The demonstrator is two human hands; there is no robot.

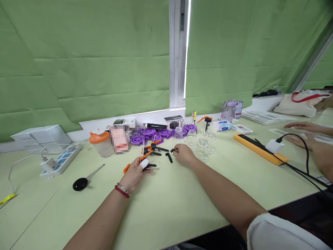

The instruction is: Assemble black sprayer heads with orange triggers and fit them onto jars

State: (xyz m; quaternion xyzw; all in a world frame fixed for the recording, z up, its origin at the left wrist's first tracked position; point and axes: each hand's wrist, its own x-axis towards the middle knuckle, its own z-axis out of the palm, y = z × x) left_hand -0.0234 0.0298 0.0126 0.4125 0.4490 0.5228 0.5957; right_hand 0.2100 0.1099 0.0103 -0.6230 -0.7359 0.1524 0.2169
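In the head view my left hand (135, 173) is closed around an orange-and-black part with a thin metal rod; its exact kind is unclear. White wrap covers one of its fingertips. My right hand (184, 155) pinches a small black piece (172, 150) just above the table. Between the hands lies a short black L-shaped piece (169, 158). Further orange-and-black parts (156, 147) are heaped beyond my left hand. Several clear glass jars (202, 150) stand right behind my right hand. One jar at the back carries a black top with an orange lever (205, 119).
Purple round plastic pieces (149, 132) line the wall. At left are an orange-lidded shaker cup (101, 144), a power strip (62, 161) and a black disc on a metal rod (81, 184). An orange power strip (260, 149) and another person's hands (304, 133) are at right.
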